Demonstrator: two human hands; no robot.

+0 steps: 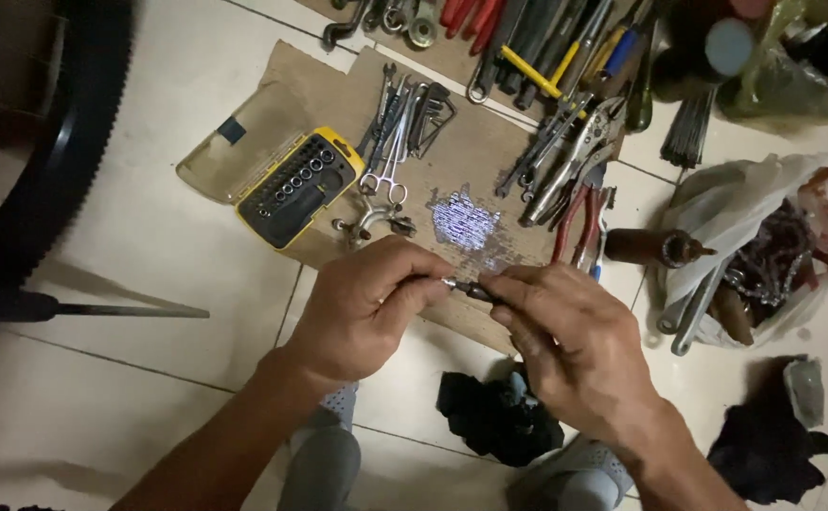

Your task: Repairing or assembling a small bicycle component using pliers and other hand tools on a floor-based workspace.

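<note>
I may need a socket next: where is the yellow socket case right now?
The yellow socket case lies open on the cardboard sheet, left of centre in the head view, just left of the small wrenches.

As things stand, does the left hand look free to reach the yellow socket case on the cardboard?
Probably not at once: the left hand pinches a small dark tool together with the right hand. The path to the open yellow socket case looks unobstructed, though.

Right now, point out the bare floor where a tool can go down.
Free: the floor tiles between the tyre and the yellow bit case. Crowded: the cardboard under wrenches and pliers, and around the bag.
</note>
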